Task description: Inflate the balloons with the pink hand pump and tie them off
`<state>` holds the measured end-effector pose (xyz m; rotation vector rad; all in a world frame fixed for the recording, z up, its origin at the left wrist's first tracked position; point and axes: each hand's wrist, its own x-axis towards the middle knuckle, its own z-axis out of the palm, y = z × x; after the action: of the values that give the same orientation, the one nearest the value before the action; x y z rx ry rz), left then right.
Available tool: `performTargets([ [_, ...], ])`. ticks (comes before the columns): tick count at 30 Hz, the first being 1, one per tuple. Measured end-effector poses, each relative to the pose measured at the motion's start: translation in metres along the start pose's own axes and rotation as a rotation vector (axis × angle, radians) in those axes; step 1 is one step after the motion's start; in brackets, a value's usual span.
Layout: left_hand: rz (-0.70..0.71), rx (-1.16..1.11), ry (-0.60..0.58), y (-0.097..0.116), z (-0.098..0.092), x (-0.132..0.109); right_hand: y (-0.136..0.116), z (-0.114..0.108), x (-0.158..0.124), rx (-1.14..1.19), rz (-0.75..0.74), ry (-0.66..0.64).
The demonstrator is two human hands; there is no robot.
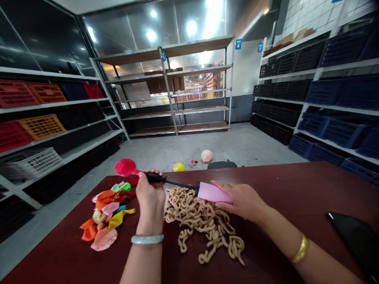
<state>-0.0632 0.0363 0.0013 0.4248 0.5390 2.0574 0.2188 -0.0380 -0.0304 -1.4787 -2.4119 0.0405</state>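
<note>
In my left hand (151, 196) is the black end of a balloon pump (212, 193), with the fingers wrapped round it. A small, partly inflated red balloon (125, 167) sticks out to the left at that end; its neck is partly hidden by my fingers. My right hand (242, 198) grips the pink barrel, and the black rod shows between the two hands. Under the pump lies a tangled pile of beige curly strands (194, 208). Left of my left wrist, several limp balloons (109, 208) in orange, yellow, pink and green are heaped on the table.
The dark red table (282, 184) carries a black flat device (353, 239) at the right. Beyond its far edge, a yellow balloon (179, 166) and a pale pink balloon (207, 156) lie on the floor. Shelves with crates (41, 126) stand left and right, a metal rack (171, 92) behind.
</note>
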Motion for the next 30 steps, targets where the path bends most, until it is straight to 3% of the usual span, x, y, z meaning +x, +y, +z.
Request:
performTargets([
  [7, -0.099, 0.078, -0.11, -0.037, 0.015, -0.041, -0.017, 0.005, -0.001, 0.078, 0.023, 0.042],
  [13, -0.146, 0.037, -0.146, -0.051, 0.017, -0.063, -0.03, 0.004, 0.0, 0.129, 0.047, 0.043],
  [18, -0.227, -0.047, -0.224, -0.046, 0.016, -0.061, -0.028, 0.002, 0.002, 0.262, 0.133, -0.013],
  [22, -0.259, -0.001, -0.286, -0.033, 0.02, -0.061, -0.028, -0.01, 0.0, 0.727, 0.175, -0.219],
  [24, -0.277, 0.037, -0.329, -0.027, 0.021, -0.061, -0.029, -0.016, -0.001, 0.883, 0.163, -0.263],
  [30, -0.326, 0.063, -0.442, -0.023, 0.022, -0.06, -0.025, -0.014, -0.002, 0.984, 0.194, -0.325],
])
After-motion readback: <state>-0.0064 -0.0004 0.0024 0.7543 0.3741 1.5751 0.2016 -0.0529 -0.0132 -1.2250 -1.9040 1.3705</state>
